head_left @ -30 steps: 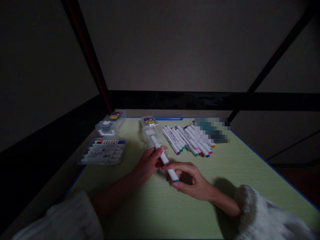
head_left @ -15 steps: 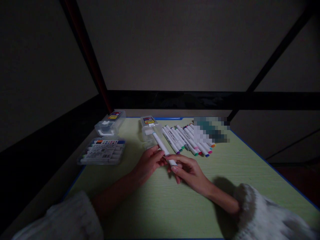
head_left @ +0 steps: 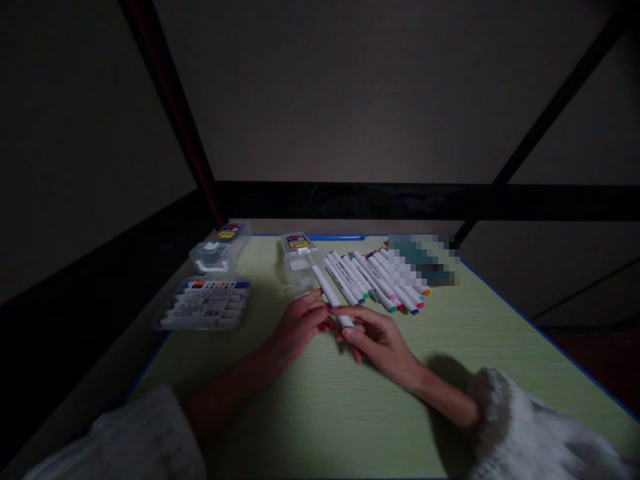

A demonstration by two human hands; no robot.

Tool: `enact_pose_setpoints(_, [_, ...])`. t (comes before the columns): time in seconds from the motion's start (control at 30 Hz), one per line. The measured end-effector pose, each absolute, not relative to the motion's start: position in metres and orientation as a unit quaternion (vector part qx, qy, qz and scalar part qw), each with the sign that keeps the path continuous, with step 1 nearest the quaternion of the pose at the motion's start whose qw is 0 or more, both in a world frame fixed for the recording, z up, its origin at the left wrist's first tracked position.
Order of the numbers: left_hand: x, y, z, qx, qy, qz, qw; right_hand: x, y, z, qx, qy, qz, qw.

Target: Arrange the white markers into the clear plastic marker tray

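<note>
A white marker (head_left: 327, 287) slants up and away above the table, held between both hands. The fingers of my right hand (head_left: 384, 343) are closed around its near end. My left hand (head_left: 300, 327) pinches it around the middle, thumb and fingers closed on the barrel; part of the grip is hidden. Beyond my hands lies a loose pile of white markers (head_left: 373, 280) with coloured ends. Just behind the held marker's far end stands a clear plastic case (head_left: 297, 257) with a bright label.
At the left edge lies a flat clear case (head_left: 205, 305) filled with markers. Behind it sits another clear case (head_left: 221, 248) with a handle. A blurred-out greenish item (head_left: 423, 260) is at the back right of the pale green table (head_left: 320, 420).
The marker's far end has swung slightly to the right in my fingers. Both hands stay in nearly the same place.
</note>
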State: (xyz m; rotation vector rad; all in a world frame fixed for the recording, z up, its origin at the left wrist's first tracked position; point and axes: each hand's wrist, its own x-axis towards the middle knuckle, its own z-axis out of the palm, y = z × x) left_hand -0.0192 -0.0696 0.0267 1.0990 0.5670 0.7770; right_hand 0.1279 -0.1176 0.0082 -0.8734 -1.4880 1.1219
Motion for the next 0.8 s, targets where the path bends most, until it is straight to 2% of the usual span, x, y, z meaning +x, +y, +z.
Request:
enact_pose_setpoints(0.13, [-0.022,-0.067,0.027,0.588,0.324,0.377,0.639,0.129,-0.116,0.007,-0.371,-0.601,0.474,0.526])
enact_pose_setpoints(0.33, [-0.027,-0.067,0.023,0.744,0.38,0.407,0.369,0.131,-0.115,0.004,-0.377,-0.594,0.479,0.525])
enact_pose_setpoints(0.5, [-0.032,-0.067,0.014,0.859,0.355,0.334,0.154,0.131,-0.114,0.004,-0.372,-0.592,0.475,0.535])
enact_pose_setpoints(0.63, [-0.033,-0.067,0.009,0.9,0.34,0.264,0.071,0.13,-0.114,0.005,-0.373,-0.59,0.476,0.534])
enact_pose_setpoints(0.8, [-0.033,-0.067,0.007,0.909,0.335,0.244,0.037,0.129,-0.115,0.006,-0.375,-0.584,0.484,0.533])
